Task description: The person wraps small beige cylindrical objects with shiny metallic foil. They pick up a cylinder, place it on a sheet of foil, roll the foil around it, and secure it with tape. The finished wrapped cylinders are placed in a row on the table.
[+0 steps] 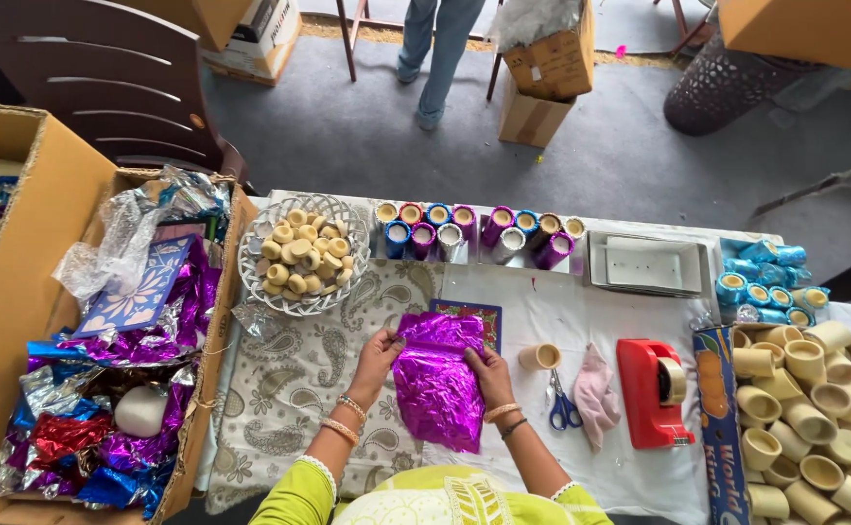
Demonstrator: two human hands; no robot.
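A crinkled sheet of shiny purple foil [437,384] lies on the white table cover in front of me. My left hand [379,352] pinches its upper left edge. My right hand [489,374] grips its right edge. Both wrists carry bangles. A small blue patterned card [479,313] peeks out from under the foil's top. A bare cream cardboard cup [540,357] lies on its side just right of my right hand.
Blue-handled scissors [562,406], a pink cloth [596,394] and a red tape dispenser [652,392] lie to the right. A white basket [255,282] holds small cream pieces. Foil-wrapped cups [474,229] line the back. Boxes of foil [104,428] and bare cups [814,418] flank me. A person's legs [433,49] stand beyond.
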